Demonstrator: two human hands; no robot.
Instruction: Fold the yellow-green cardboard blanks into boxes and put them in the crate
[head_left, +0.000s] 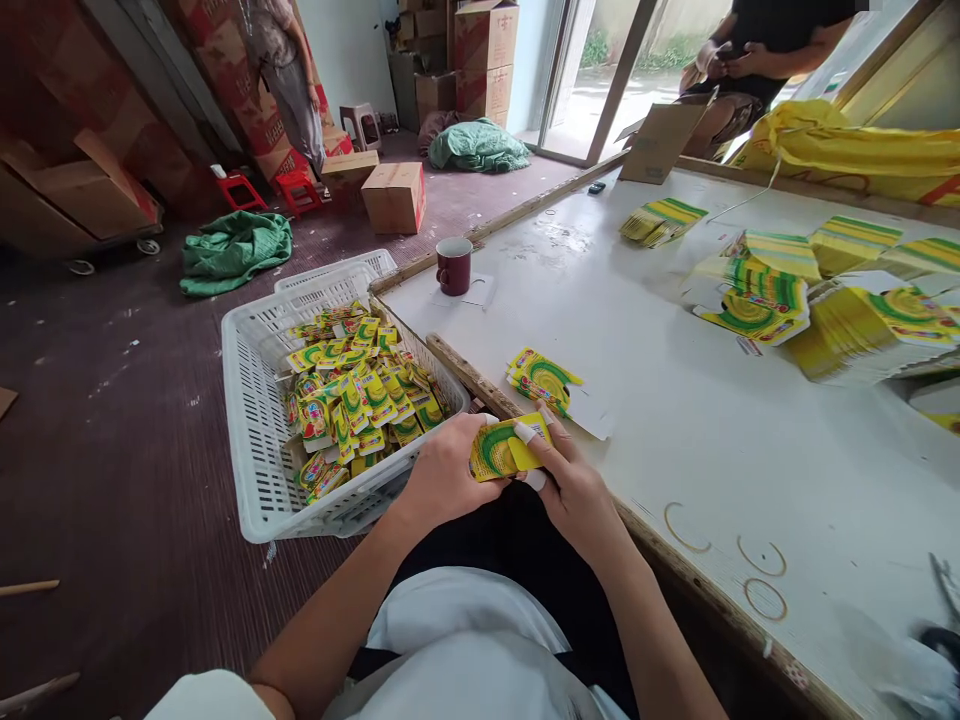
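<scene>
From my remote view, the left hand (450, 468) and right hand (579, 488) both grasp a yellow-and-green printed cardboard carton (496, 450) at the white worktop's (667, 430) wooden edge. Left of it, I see a white slatted plastic basket (259, 440) holding similar cartons (360, 400).

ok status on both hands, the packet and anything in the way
Left hand and right hand both on yellow-green packet, held at table edge; crate close by on left; nothing blocking hands
</scene>
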